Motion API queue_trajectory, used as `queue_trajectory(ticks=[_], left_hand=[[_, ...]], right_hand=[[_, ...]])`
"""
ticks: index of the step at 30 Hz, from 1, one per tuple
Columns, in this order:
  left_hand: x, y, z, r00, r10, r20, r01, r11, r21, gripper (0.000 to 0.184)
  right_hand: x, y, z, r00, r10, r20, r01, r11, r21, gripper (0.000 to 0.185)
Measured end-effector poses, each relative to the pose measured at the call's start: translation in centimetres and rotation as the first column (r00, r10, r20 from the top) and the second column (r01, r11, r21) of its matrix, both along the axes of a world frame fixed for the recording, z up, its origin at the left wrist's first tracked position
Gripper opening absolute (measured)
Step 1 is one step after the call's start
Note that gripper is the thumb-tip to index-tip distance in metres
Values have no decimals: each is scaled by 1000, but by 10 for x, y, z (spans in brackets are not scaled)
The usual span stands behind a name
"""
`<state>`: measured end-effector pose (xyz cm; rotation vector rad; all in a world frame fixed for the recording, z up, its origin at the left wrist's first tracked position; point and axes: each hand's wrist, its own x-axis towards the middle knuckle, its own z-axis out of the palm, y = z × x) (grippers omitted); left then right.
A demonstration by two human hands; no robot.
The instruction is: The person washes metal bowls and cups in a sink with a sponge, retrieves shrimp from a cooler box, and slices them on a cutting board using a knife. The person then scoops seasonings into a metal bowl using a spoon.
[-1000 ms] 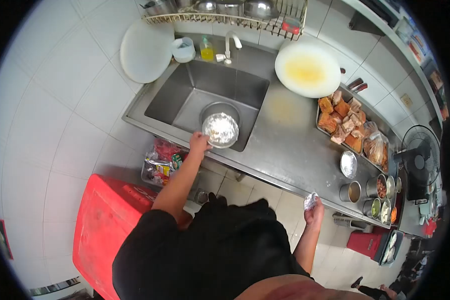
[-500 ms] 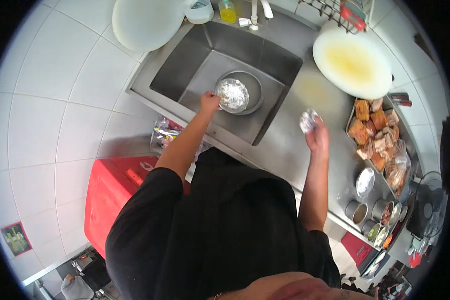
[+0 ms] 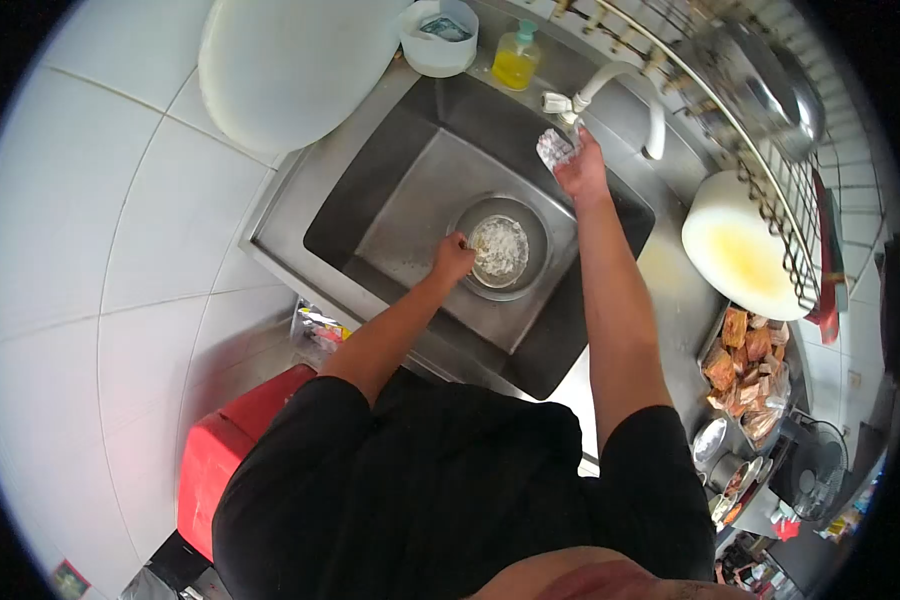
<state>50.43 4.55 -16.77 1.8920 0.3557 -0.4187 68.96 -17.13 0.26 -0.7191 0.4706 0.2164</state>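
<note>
My left hand (image 3: pixel 453 258) grips the rim of a small bowl (image 3: pixel 500 251) with white powdery stuff in it. The bowl is over a larger round metal bowl (image 3: pixel 542 285) in the steel sink (image 3: pixel 410 215). White powder coats the fingers of my right hand (image 3: pixel 578 165), raised just below the tap (image 3: pixel 567 103) at the back edge of the sink. Those fingers are stretched out, and nothing shows in them.
A soap bottle (image 3: pixel 516 58) and a white tub (image 3: pixel 438 42) stand behind the sink. At right are a stained white board (image 3: pixel 745 250), a tray of meat chunks (image 3: pixel 707 345) and several small pots. A wire rack (image 3: pixel 710 100) hangs above.
My right hand has moved left across the counter and up to the tap. My left hand has carried the small bowl further into the sink. The view has shifted towards the sink.
</note>
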Motion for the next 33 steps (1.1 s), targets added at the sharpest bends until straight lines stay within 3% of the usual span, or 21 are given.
queue_trajectory(ticks=[4,6,10,14,18,19,21,24,27,30,33], left_hand=[[4,12,-26,998,21,-57,-25,997,-67,16],[8,16,23,982,55,-180,-73,993,-97,18],[17,13,-13,984,33,-175,-53,992,-110,22],[20,7,-4,981,26,-195,-51,991,-124,21],[28,-2,-16,988,73,-138,-78,997,-27,14],[27,-5,-22,985,74,-158,-79,996,-27,14],[40,-11,-18,979,83,-186,-90,995,-31,15],[55,-21,-1,975,53,-216,-63,997,-39,21],[71,-36,-14,976,55,-213,-76,993,-95,23],[82,-51,-38,992,-70,-100,70,998,-1,25],[89,-72,-39,995,66,-69,-74,990,-119,11]], right_hand=[[54,19,-36,998,-55,-14,56,996,65,32],[63,33,-36,991,-112,-69,118,989,86,34],[83,31,-56,982,-181,-63,184,982,52,29],[86,30,-61,968,-237,-80,242,969,57,25],[96,27,-76,963,-224,-147,215,974,-76,26],[83,26,-73,979,-201,29,204,971,-122,19],[58,0,-82,991,-90,96,87,996,37,18],[-5,-42,-115,968,-252,-8,242,919,312,18],[-47,-82,-157,967,-222,-127,248,932,263,21],[-58,-97,-184,979,-94,-181,100,995,23,25],[-60,-97,-183,984,-7,-178,-26,982,-186,20]])
